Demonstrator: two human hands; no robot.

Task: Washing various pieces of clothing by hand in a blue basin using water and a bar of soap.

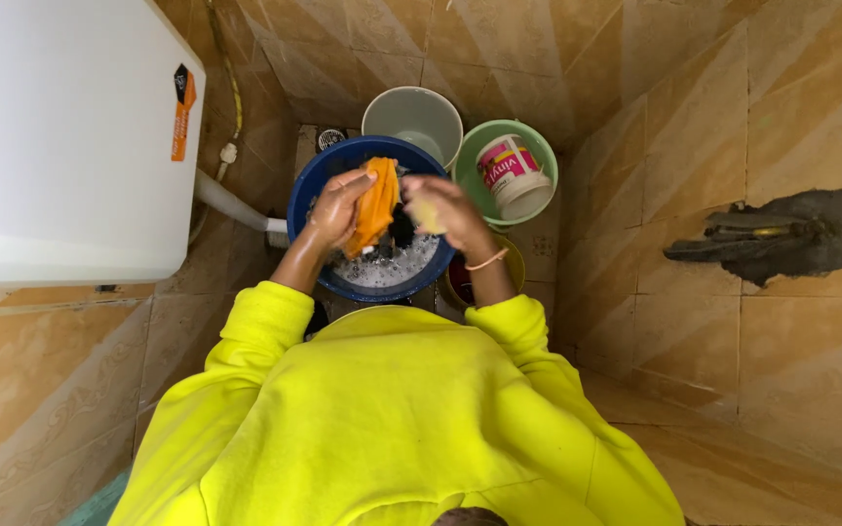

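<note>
My left hand (338, 206) grips an orange cloth (374, 205) and holds it up over a blue basin (306, 190) of soapy, foamy water. Close beside the cloth, my right hand (445, 206) holds a pale yellow piece of soap (425, 215). Both hands are wet and hover above the foam. Dark laundry shows in the basin under the cloth. My yellow sleeves fill the lower part of the view.
A grey bucket (413, 117) stands behind the basin. A green bucket (538, 161) to the right holds a white tub with a pink label (509, 173). A yellow container (514, 263) sits below my right wrist. A white appliance (60, 136) is on the left. Tiled walls close in.
</note>
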